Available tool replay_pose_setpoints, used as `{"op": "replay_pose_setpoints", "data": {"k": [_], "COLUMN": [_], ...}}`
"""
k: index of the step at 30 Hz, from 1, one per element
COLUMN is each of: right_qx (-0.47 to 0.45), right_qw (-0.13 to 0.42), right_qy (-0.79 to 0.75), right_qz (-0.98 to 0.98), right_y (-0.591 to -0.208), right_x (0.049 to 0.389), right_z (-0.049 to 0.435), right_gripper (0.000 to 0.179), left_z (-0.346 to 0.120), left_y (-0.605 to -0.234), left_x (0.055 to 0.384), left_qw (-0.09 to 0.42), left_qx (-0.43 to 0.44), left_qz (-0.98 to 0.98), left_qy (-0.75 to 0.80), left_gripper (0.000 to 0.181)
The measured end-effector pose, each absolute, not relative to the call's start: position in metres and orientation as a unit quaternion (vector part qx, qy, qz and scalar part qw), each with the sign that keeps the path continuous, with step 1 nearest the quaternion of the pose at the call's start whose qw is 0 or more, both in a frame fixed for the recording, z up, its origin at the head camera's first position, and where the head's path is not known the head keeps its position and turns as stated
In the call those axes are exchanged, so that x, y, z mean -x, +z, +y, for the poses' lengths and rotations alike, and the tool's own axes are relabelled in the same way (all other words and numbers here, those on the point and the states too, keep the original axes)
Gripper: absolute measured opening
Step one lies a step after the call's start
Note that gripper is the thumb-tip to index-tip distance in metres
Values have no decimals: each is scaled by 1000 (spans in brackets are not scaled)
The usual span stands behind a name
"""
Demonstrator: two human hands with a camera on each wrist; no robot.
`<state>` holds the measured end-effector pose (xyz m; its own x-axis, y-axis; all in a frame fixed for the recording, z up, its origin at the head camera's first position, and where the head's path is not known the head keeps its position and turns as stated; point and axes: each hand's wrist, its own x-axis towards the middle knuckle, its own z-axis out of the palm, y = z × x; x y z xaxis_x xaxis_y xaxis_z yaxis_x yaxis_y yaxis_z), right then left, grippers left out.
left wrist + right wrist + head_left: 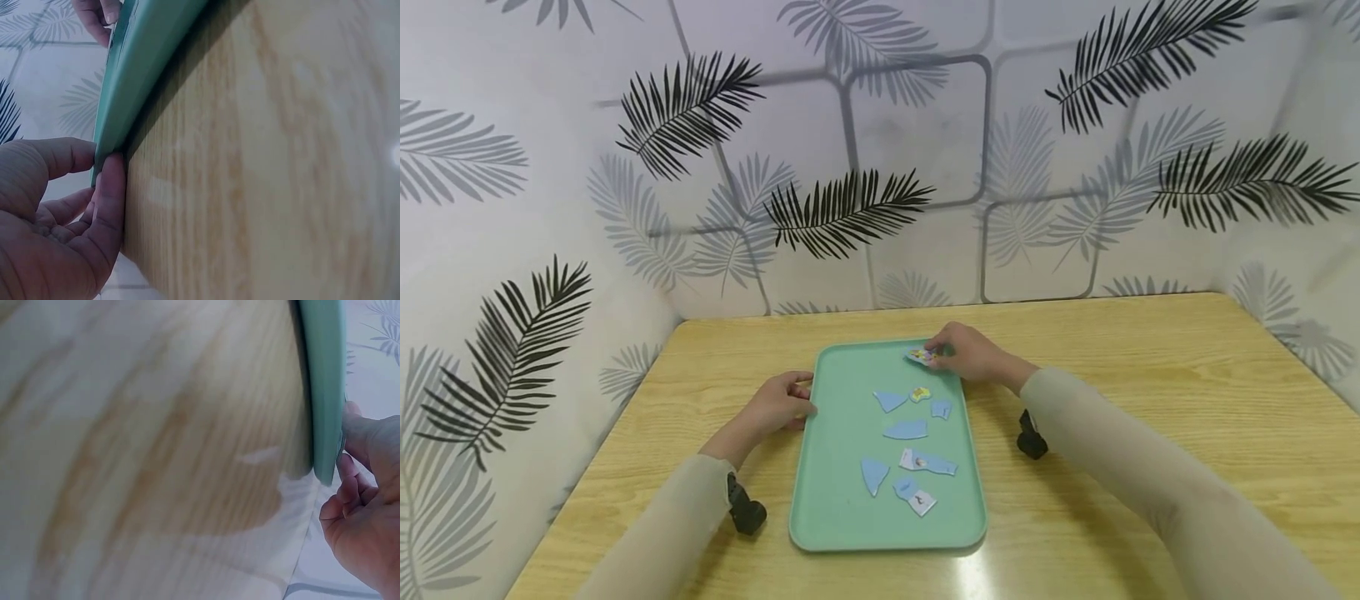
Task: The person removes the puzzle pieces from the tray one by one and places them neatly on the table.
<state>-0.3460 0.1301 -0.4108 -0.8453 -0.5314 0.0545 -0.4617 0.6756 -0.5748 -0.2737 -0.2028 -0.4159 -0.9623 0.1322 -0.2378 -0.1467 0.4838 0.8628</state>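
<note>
A green tray [842, 517] lies on the wooden table, with several flat light-blue puzzle pieces spread over its middle and right side. At the tray's left edge, my left hand [778, 403] holds the rim between thumb and fingers; the left wrist view shows the hand [69, 212] at this rim from outside. Over the far right corner, my right hand [972, 354] pinches a multicoloured puzzle piece [920, 357]. In the right wrist view the right hand [369, 494] is at the tray's end, and the piece is mostly hidden.
Nearest the right hand lie a small yellow piece [920, 394] and a blue one [941, 408]. Closer to me are a long piece [936, 463] and a curved wedge [874, 475]. A leaf-patterned wall covering [917, 242] stands behind the wooden table [1112, 358].
</note>
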Motion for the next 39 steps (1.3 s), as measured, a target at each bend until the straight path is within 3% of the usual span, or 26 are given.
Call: {"op": "replay_pose_setpoints", "data": {"k": [13, 27, 39], "right_qx": [257, 279, 219], "right_qw": [58, 0, 4], "right_qy": [-338, -317, -319], "right_qz": [903, 907, 922], "right_y": [-401, -399, -409], "right_x": [348, 362, 378], "right_z": [152, 191, 219], "right_gripper": [34, 31, 31], "left_z": [-202, -204, -206], "left_y": [-414, -412, -415], "left_x": [274, 274, 273], "left_qw": [138, 142, 150], "left_qx": [0, 4, -10], "left_qz": [845, 837, 829], "left_qy": [517, 528, 539], "left_gripper": [61, 60, 62]}}
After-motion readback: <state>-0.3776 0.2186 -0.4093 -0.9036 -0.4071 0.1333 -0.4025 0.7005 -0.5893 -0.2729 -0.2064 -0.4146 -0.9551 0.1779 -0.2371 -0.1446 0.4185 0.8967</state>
